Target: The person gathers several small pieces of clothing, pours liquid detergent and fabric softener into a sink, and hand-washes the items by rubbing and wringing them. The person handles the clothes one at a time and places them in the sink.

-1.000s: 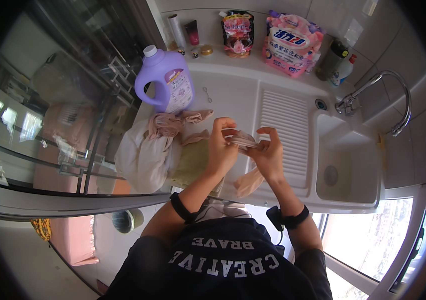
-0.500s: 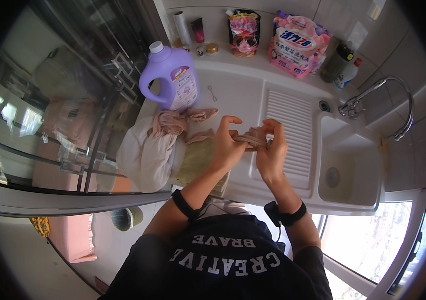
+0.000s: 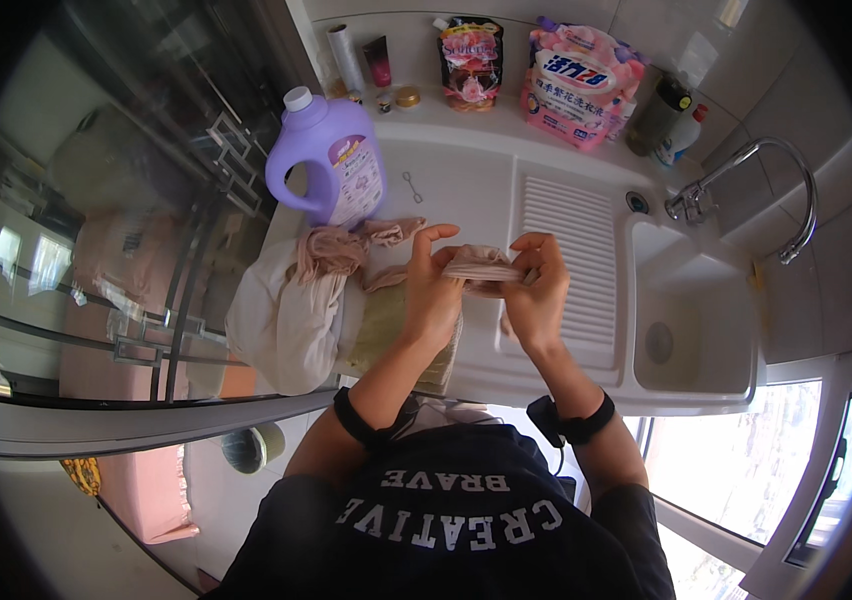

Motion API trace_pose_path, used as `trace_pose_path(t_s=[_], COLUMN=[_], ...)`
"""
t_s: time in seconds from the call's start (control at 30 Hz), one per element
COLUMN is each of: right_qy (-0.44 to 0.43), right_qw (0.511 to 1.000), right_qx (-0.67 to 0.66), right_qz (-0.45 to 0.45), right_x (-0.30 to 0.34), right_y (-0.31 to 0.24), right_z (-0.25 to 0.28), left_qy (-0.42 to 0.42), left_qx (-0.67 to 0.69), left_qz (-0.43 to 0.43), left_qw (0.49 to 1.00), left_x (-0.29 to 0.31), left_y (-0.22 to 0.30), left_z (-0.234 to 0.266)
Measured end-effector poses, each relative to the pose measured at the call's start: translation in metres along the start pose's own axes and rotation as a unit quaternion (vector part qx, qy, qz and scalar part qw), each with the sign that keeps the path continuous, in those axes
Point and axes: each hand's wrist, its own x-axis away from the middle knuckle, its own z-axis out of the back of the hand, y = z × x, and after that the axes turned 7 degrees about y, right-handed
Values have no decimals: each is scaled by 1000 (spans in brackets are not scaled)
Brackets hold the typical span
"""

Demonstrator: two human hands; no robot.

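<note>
A thin pinkish-beige sock-like cloth (image 3: 483, 265) is stretched between my two hands, above the white sink counter (image 3: 486, 345). My left hand (image 3: 433, 300) pinches its left end, index finger curved up. At the other end my right hand (image 3: 536, 300) grips it with bent fingers. Left of my hands lies a bunched pink cloth (image 3: 331, 252) on a white cloth (image 3: 291, 325) that hangs over the counter's front edge. Another small pink piece (image 3: 396, 230) rests near the jug. Partly behind my left forearm is a folded olive-green cloth (image 3: 381, 330).
A purple detergent jug (image 3: 331, 160) stands at the back left. Pouches, including a pink one (image 3: 578, 85), and bottles line the back ledge. To the right are a ribbed drainboard (image 3: 571, 240), a sink basin (image 3: 681, 330) and a curved chrome faucet (image 3: 806, 185).
My hands have drawn slightly apart, and the cloth between them is spread wider and flatter. The whole view has shifted a little.
</note>
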Motion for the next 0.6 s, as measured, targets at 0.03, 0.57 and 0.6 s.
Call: trace_pose_path(t_s=[0.03,0.57,0.6], right_qy=[25,-213,-194], right_qw=[999,914,942], right_qx=[6,-260,-200], right_qz=[-33,-225,-189], right_x=[-4,-13,-10], right_y=[1,4,2], right_z=[1,22,19], left_qy=[-31,-197,-198], left_qx=[32,77,67], left_qz=[13,183,171], left_qw=[999,960,963], left_x=[3,-1,-1], left_y=[0,27,24], left_z=[2,26,25])
